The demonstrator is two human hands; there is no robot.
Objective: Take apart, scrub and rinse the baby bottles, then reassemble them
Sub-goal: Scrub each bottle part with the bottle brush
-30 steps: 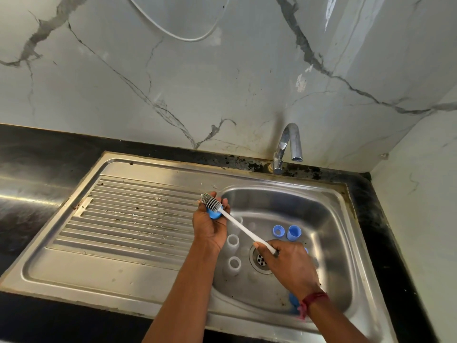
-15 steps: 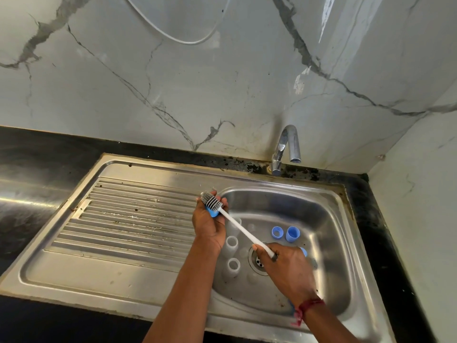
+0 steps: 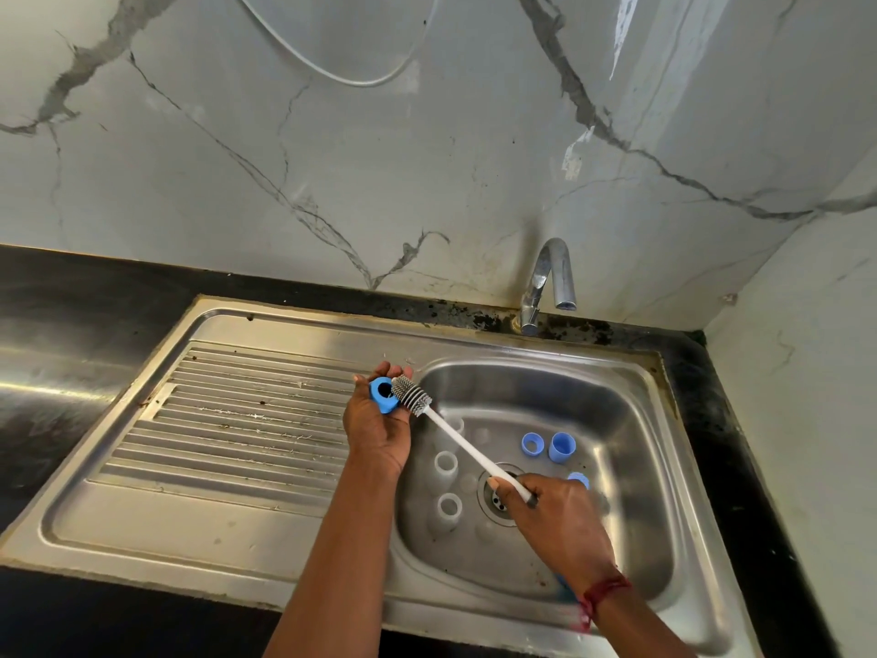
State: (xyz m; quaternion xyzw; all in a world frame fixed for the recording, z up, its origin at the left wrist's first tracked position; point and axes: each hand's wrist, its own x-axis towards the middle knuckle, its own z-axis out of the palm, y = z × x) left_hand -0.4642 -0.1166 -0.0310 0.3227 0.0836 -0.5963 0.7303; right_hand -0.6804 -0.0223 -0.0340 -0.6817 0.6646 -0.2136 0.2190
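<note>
Our left hand curls its fingers round a blue screw ring, held over the basin's left edge. Our right hand grips the end of the white brush, whose bristle head lies against the ring's opening. We judge ourselves mid-scrub. The bottles are already apart, with clear bottle bodies and blue caps loose in the sink. No water runs from the tap, so rinsing and reassembly look yet to come.

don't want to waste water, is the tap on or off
Off, as far as shows: no water falls from the tap, and the sink wall below it shows no stream or splash.
</note>
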